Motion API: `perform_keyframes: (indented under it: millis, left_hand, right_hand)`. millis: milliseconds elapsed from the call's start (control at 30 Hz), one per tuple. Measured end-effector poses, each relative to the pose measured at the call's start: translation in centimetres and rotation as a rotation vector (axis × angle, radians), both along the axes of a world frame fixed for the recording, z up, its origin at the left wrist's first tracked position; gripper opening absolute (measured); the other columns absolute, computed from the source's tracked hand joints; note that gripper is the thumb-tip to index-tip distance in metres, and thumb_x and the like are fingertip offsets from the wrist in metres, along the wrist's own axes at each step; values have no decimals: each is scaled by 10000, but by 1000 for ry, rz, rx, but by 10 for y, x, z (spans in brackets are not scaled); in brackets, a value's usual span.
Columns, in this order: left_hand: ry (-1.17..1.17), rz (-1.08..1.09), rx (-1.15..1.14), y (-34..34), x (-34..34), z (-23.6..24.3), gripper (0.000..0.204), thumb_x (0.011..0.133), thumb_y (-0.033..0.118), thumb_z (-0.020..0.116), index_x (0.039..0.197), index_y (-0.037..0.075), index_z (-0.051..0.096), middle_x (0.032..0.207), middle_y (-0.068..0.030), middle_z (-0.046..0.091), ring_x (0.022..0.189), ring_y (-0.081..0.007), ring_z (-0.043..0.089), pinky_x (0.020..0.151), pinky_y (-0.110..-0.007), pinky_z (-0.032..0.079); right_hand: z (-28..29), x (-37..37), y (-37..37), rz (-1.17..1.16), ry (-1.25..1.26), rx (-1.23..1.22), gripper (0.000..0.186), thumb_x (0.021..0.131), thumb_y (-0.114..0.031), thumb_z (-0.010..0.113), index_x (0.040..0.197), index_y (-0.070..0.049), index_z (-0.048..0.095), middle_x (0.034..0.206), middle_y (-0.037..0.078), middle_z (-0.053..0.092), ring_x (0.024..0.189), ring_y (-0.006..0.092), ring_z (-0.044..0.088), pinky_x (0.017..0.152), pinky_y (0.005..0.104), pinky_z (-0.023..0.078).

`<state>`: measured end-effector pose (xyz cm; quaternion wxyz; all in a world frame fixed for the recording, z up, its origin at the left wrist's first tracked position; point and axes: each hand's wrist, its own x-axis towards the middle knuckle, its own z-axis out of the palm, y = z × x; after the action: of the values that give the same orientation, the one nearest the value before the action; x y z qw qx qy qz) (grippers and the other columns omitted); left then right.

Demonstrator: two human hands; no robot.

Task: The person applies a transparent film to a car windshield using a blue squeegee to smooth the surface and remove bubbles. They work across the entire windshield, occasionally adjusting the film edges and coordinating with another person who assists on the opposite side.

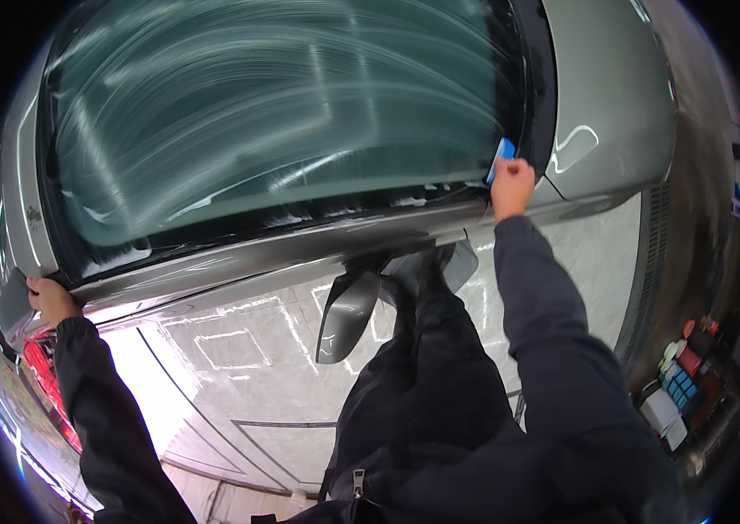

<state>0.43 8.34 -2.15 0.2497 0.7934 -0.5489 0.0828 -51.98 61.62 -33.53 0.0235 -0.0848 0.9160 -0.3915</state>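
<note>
A car windshield (283, 105) fills the upper middle, its glass covered in curved whitish streaks. My right hand (514, 185) is closed around a small blue block with a pale edge (504, 151), held at the lower right corner of the glass. Its exact kind is unclear. Far to the left, the fingers of my left hand (54, 302) are bent over the edge of a dark grey flat piece (15, 306) beside the car's roof pillar. Whether that piece is a cloth or part of the car, I cannot tell.
A grey side mirror (351, 316) juts out below the windshield, close to my legs. The car's hood (610, 96) is at the right. Beyond a floor grate (645, 262), bottles and boxes (680, 380) stand at the lower right. Something red (45, 371) shows past my left forearm.
</note>
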Motion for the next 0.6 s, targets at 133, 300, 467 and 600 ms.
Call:
perform_keyframes:
  millis: [133, 300, 467, 600]
  left_hand:
    - [-20, 1, -45, -4, 9, -7, 816, 1019, 661, 307, 1529, 39, 444, 1542, -243, 486, 1416, -516, 404, 1177, -549, 317]
    - [38, 32, -74, -1, 7, -13, 769, 1012, 678, 345, 1536, 125, 450, 1521, -327, 445, 1412, -514, 401, 1133, -590, 362]
    - [8, 130, -82, 15, -14, -19, 677, 1039, 648, 369, 1560, 217, 402, 1559, -340, 347, 1444, -499, 358, 1112, -630, 367]
    - [-12, 129, -74, 21, -24, -16, 645, 1057, 611, 383, 1562, 209, 389, 1599, -344, 278, 1488, -504, 285, 1122, -643, 340]
  right_hand:
    - [63, 103, -60, 243, 9, -170, 211, 890, -141, 766, 782, -65, 601, 846, 104, 512, 800, 306, 538, 716, 430, 443]
    - [171, 211, -221, 661, 236, -435, 125, 837, -44, 739, 815, -68, 618, 864, 120, 521, 827, 341, 534, 715, 445, 453]
    - [270, 299, -359, 990, 267, -532, 136, 793, -30, 694, 842, -42, 568, 917, 154, 524, 922, 361, 544, 754, 455, 481]
    - [295, 308, -394, 1244, 421, -599, 147, 736, -14, 664, 843, -32, 564, 926, 143, 538, 939, 355, 553, 779, 435, 503]
